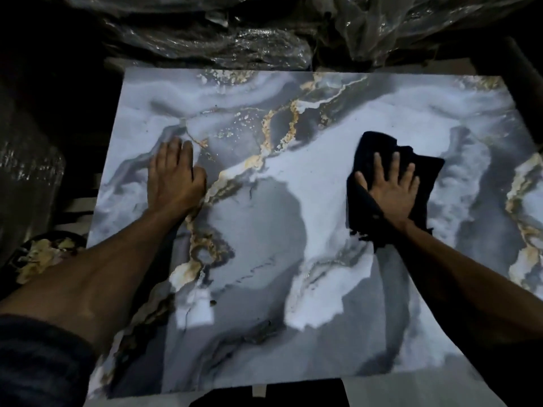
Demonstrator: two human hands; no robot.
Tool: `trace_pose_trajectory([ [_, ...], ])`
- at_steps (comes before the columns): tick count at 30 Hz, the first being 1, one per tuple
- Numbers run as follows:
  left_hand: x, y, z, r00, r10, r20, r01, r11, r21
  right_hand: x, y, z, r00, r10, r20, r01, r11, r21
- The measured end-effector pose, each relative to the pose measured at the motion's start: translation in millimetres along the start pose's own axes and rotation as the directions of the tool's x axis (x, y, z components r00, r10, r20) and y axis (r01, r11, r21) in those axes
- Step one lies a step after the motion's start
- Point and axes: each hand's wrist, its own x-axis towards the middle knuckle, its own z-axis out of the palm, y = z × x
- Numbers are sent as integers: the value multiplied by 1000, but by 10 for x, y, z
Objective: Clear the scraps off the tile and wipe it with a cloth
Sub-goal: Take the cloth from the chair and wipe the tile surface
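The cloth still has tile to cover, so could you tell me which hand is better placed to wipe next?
Right. The right hand lies flat with spread fingers on the dark cloth, which rests on the tile. The left hand presses bare on the tile, apart from it.

1. Two arms show, both bare from the wrists well up the forearms.
2. The left hand (176,180) wears no glove, ring or watch.
3. The right hand (392,190) is likewise ungloved, with no ring or band in sight.
4. A dark sleeve (38,356) covers the left arm near the elbow; it looks navy with faint horizontal ribbing or stripes, bunched into a thick rolled edge.
5. The right arm near the frame's edge falls into shadow, so any sleeve there cannot be made out.
6. Tendons and muscle lines stand out on the left forearm.
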Motion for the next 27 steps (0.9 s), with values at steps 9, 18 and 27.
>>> trace_pose_trajectory([
  [9, 31, 1, 80, 1000, 0, 26, -1, 1000, 28, 247, -1434, 132, 957, -289, 1, 289, 957, -19],
  [18, -24, 27, -31, 999, 35, 18, -35, 999, -14, -1226, -977, 307, 889, -458, -20, 457, 889, -17],
  [27, 24, 28, 5, 998, 6, 56, -8, 999, 32, 173, -294, -19, 1000, -24, 15, 24, 1000, -20],
])
